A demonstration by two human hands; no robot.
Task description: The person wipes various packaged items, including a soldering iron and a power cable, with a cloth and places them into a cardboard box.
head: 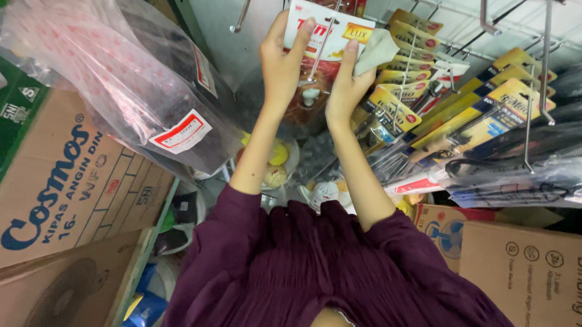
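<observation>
Your left hand (285, 56) grips the carded pack (321, 34) on its hook (319, 51); your right hand (347, 82) pinches a cloth (376, 48) against it. Steady the card and wipe gently. Left, a plastic bag (117, 79) crowds in; right, yellow packs (432, 105) overlap.
</observation>
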